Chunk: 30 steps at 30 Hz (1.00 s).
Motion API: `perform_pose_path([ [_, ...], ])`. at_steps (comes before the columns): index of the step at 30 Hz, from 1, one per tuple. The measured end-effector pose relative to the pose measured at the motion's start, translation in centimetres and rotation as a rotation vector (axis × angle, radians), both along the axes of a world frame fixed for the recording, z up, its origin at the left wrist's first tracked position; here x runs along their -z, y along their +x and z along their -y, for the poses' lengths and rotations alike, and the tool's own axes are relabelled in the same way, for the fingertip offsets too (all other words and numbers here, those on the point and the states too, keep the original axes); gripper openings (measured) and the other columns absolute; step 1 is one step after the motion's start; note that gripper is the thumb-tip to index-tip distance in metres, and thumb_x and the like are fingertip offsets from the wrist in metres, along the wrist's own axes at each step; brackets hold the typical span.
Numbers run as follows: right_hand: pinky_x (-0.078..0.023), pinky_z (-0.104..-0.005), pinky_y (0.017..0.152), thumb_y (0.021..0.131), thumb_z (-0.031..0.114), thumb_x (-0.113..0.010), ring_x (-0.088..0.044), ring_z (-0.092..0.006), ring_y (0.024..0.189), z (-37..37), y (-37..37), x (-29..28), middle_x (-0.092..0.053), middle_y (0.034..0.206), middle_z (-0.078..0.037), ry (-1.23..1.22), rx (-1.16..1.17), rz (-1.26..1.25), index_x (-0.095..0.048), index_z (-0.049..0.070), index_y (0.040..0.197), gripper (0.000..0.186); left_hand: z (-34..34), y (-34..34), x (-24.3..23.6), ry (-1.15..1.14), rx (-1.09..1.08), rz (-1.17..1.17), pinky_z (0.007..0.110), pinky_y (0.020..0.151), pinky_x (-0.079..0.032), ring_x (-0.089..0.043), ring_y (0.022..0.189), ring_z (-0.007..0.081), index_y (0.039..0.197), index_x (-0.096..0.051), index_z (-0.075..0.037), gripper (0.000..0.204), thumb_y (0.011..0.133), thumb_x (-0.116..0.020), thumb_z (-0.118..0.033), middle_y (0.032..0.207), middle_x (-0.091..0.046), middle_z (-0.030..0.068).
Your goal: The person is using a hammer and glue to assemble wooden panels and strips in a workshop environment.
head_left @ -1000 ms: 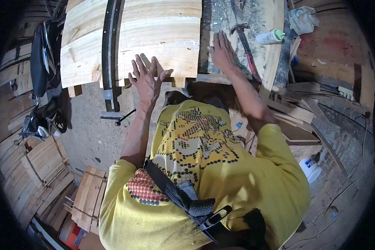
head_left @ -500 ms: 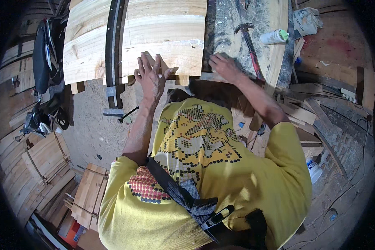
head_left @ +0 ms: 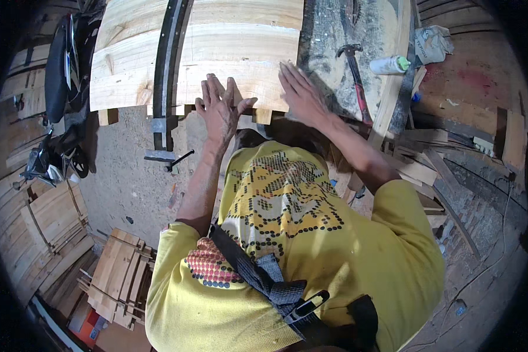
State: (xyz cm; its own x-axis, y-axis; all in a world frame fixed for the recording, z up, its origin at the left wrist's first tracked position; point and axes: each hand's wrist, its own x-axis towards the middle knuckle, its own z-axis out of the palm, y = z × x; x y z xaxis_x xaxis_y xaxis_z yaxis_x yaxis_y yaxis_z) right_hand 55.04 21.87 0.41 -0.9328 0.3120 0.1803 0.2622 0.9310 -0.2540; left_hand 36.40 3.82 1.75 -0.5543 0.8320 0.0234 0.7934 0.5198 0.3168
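A wide pale wooden panel (head_left: 234,47) lies on the bench at the top of the view. Across it runs a dark metal bar clamp (head_left: 169,64), whose handle end sticks out past the near edge. My left hand (head_left: 219,108) rests on the panel's near edge right of the clamp, fingers spread. Against the panel's right edge lies my right hand (head_left: 302,97), its fingers stretched out and the fingertips over the wood. Neither hand holds anything. Short wooden blocks (head_left: 263,116) show under the near edge of the panel.
A claw hammer (head_left: 356,82) and a white bottle with a green cap (head_left: 390,65) lie on the dusty bench at right. Farther right is a white sack (head_left: 433,44). A motorbike (head_left: 64,152) stands at left, near clamped wood panels (head_left: 120,273). Scrap boards (head_left: 446,176) lie at lower right.
My right hand has moved from the bench onto the panel's right edge, its fingers now straightened. My left hand stays on the near edge. The view has shifted slightly.
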Motion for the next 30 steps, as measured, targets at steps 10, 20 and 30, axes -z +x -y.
perform_pose_path([
  [10, -0.008, -0.0473, 0.126, 0.105, 0.045, -0.038, -0.016, -0.0322, 0.154, 2.2, -5.6, -0.1, -0.024, 0.163, -0.022, -0.055, 0.102, 0.051, -0.027, -0.004, 0.154, 0.071, -0.6, 0.1, 0.0, 0.000, 0.013, 0.009, 0.074, 0.108, -0.020, -0.021, 0.150, 0.0446, 0.144, -0.055, -0.015, 0.067, 0.092, -0.060, -0.058, 0.162, -0.025, 0.0246],
  [20, -0.026, -0.0497, 0.121, 0.097, 0.015, -0.056, -0.037, -0.0379, 0.144, -0.7, 9.8, 1.0, -0.044, 0.152, -0.023, -0.128, 0.446, -0.287, -0.041, 0.000, 0.149, 0.055, -4.9, 1.7, 0.6, 0.108, 0.162, -0.100, 0.065, 0.118, -0.014, -0.026, 0.150, 0.0396, 0.151, -0.041, -0.005, 0.062, 0.100, -0.057, -0.037, 0.159, -0.035, 0.0193],
  [30, -0.046, -0.0485, 0.097, 0.086, 0.016, -0.070, -0.055, -0.0393, 0.116, -2.7, 16.4, 2.4, -0.059, 0.120, -0.020, 0.028, 0.995, 0.119, -0.055, 0.005, 0.134, 0.051, -8.9, 11.8, 0.1, 0.151, 0.696, 0.032, 0.066, 0.119, -0.008, -0.025, 0.152, 0.0343, 0.153, -0.036, -0.005, 0.071, 0.097, -0.058, -0.042, 0.163, -0.027, 0.0196],
])
